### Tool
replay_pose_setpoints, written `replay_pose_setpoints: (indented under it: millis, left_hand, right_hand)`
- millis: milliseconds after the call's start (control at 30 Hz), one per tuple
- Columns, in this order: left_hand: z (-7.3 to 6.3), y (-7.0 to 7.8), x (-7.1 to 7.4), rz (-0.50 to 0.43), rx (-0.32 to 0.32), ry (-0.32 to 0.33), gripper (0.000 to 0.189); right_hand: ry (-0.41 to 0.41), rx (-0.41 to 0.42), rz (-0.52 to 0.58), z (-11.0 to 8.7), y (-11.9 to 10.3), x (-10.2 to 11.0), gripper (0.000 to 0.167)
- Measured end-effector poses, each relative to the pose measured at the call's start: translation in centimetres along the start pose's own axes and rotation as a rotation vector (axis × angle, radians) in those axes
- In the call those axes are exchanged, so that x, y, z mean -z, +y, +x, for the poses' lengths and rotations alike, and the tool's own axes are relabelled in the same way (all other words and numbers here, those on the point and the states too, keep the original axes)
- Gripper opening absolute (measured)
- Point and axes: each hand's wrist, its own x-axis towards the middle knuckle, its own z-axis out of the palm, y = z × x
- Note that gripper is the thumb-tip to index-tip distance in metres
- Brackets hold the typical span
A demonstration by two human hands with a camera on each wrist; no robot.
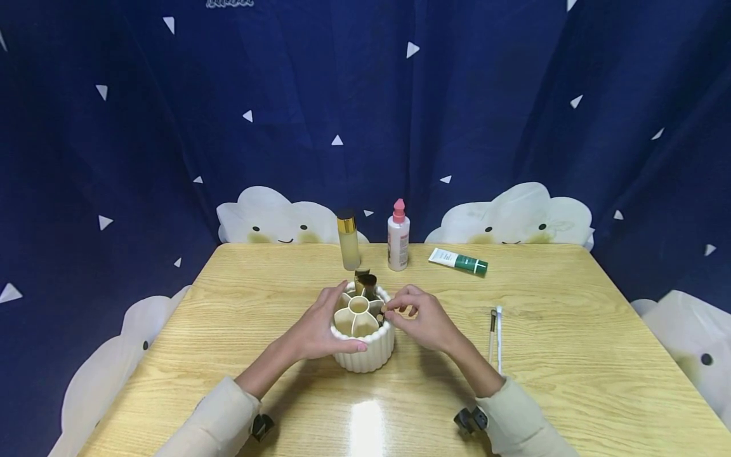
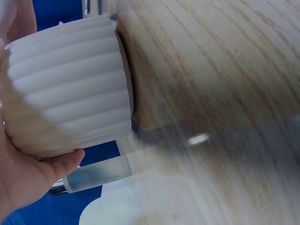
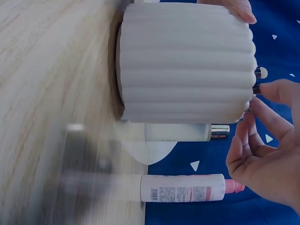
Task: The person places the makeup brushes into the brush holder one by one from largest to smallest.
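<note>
A cream, ribbed round makeup organizer (image 1: 365,355) stands upright on the table, its top split into petal-like compartments around a central ring. My left hand (image 1: 320,324) grips its left side, with the thumb across the front. Dark-bristled makeup brushes (image 1: 367,282) stand in the back compartment. At the right rim, my right hand (image 1: 419,316) pinches the top of a small makeup brush (image 3: 256,88), dark near the rim; its lower part is hidden inside. Beside it, a second one with a round pale tip (image 3: 264,72) pokes above the rim.
Behind the organizer stand a gold-collared bottle (image 1: 349,247) and a white pump bottle (image 1: 398,241) with a pink top. A green and white tube (image 1: 459,261) lies at back right. Two thin brushes, one brown (image 1: 492,336) and one white (image 1: 499,336), lie right of my right forearm.
</note>
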Motion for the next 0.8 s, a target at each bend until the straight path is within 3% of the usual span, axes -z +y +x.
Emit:
replay_pose_setpoints:
  millis: [367,600,800]
  left_hand:
    - [-0.1,0.2,0.1,0.014,0.007,-0.004,0.125]
    - [0.1,0.3,0.1,0.043,-0.001,0.001,0.123]
    - [-0.1,0.4,0.3,0.075,-0.002,-0.011,0.118]
  right_hand:
    - [0.055,-0.012,-0.017,-1.1,1.8,1.9,0.009]
    - [0.089,-0.052,-0.062,-1.9,4.1,4.6,0.009]
    - [0.103,-0.134,-0.088,-2.5,6.2,7.3,0.012]
